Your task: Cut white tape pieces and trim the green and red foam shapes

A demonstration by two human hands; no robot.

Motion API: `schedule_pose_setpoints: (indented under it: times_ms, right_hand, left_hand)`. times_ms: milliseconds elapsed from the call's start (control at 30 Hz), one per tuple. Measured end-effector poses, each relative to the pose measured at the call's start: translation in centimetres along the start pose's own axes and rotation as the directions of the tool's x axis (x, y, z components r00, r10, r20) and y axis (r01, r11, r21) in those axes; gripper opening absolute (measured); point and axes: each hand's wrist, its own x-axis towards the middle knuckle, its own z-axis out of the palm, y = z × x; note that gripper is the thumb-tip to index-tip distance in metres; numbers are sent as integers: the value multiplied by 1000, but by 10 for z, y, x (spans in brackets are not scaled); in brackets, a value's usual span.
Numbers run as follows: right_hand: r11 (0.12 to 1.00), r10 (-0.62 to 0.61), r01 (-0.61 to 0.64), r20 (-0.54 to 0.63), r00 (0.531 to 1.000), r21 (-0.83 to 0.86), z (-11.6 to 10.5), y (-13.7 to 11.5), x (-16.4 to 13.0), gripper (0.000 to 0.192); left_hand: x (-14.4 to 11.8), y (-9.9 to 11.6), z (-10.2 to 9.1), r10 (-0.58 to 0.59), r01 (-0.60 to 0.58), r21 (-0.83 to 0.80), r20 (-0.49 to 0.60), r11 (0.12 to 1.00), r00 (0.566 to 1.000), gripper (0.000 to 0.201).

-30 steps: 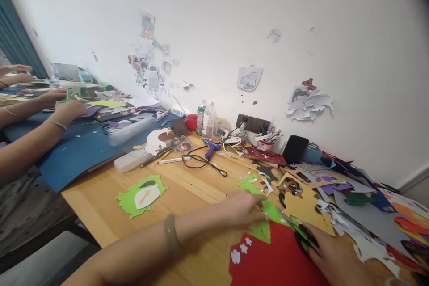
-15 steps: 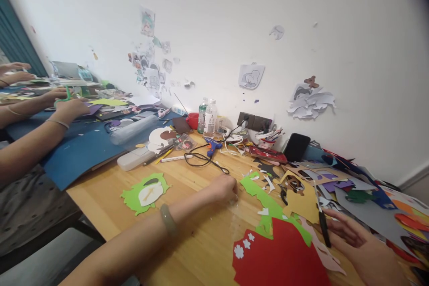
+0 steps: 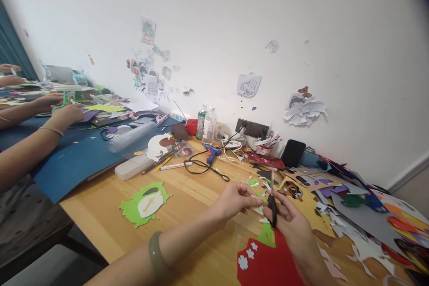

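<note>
My left hand (image 3: 234,201) is over the table with thumb and fingers pinched together. Whatever it pinches is too small to make out. Close beside it, my right hand (image 3: 295,228) grips a pair of black-handled scissors (image 3: 272,210), blades pointing up and away from me. Beneath the hands lie green foam scraps (image 3: 267,236) and a red sheet (image 3: 266,261) bearing small white flower cutouts (image 3: 243,262). To the left rests a green cutout (image 3: 134,208) with a white, bone-marked shape on it.
A blue glue gun (image 3: 212,153) with a black cord lies behind the hands. Bottles (image 3: 209,126), a phone (image 3: 293,153) and a pen cup (image 3: 264,148) stand by the wall. Coloured scraps (image 3: 355,196) pile up at right. At left, another person's hands (image 3: 65,116) hold green scissors (image 3: 63,100).
My left hand has lifted from the tabletop and moved right. My right hand has brought the scissors left to meet it. The view has shifted slightly.
</note>
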Motion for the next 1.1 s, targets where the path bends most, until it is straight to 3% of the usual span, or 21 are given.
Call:
schedule_pose_setpoints:
  times_ms: [167, 333, 567, 900, 1100]
  right_hand:
    - [999, -33, 33, -8, 999, 27, 11, -5, -9, 49]
    - [997, -47, 52, -80, 996, 50, 5, 4, -7, 50]
    - [999, -23, 28, -109, 994, 41, -2, 14, -2, 52]
    - [999, -33, 33, -102, 994, -4, 1, 10, -8, 53]
    - [999, -1, -1, -61, 998, -36, 1, 8, -6, 44]
  left_hand:
    - [-9, 1, 4, -64, 65, -246, 10, 967, 998, 37]
    - [-9, -1, 4, -97, 88, -326, -11, 941, 995, 33]
    - [-6, -5, 11, -69, 80, -271, 52, 959, 996, 23]
    - [-4, -10, 7, -10, -7, -197, -85, 980, 996, 25]
    - [-4, -14, 14, 27, -39, -182, -65, 982, 997, 22]
